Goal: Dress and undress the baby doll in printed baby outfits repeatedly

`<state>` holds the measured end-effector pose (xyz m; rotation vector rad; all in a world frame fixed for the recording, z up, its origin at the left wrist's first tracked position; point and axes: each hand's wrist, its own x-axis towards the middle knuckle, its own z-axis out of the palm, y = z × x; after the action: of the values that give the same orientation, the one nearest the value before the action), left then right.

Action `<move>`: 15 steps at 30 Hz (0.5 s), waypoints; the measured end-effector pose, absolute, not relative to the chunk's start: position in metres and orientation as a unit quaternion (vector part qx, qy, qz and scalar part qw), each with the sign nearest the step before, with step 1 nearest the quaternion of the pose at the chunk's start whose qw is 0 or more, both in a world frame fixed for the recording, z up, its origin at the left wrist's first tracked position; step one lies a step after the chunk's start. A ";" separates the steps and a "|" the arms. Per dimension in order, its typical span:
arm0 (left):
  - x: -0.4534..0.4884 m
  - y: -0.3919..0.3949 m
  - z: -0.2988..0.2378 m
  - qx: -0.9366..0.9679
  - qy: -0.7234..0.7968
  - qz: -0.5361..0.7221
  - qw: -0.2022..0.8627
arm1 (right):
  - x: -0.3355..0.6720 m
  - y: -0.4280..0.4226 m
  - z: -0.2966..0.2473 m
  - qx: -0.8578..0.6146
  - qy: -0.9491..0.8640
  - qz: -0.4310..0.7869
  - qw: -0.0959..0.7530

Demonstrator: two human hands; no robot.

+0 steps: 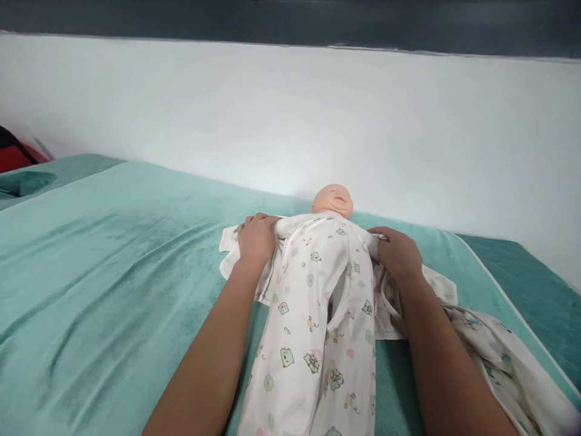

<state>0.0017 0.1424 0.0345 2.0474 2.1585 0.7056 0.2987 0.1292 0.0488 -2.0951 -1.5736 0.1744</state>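
Doll (333, 198) in printed garment (304, 284) lies face up on wrinkled green sheet (136, 266), head by white wall (227, 115), dark band (272, 21) above; red item (16, 158) far left. Right hand (399, 251), fingers pinching one sleeve end (371, 244); left hand (258, 237) covers the other, can't tell its finger grip

Doll (333, 201): supine, smooth pink head, white arms spread out to both sides. Pants (313, 290): white, printed with green bears and small pink and yellow motifs; laid lengthwise over the doll's front from just below the head, lightly creased, a gap open between the legs. Garment (230, 261): pale, opened flat, partly under the doll, edges showing at both its sides.
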 end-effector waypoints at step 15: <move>0.005 0.143 0.037 0.660 0.720 0.210 0.050 | 0.255 0.114 0.059 -0.632 -0.645 0.159 0.398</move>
<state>0.0052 0.1428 0.0370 2.0090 2.1916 0.6398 0.2550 0.1142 0.0593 -1.6000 -1.6340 0.4034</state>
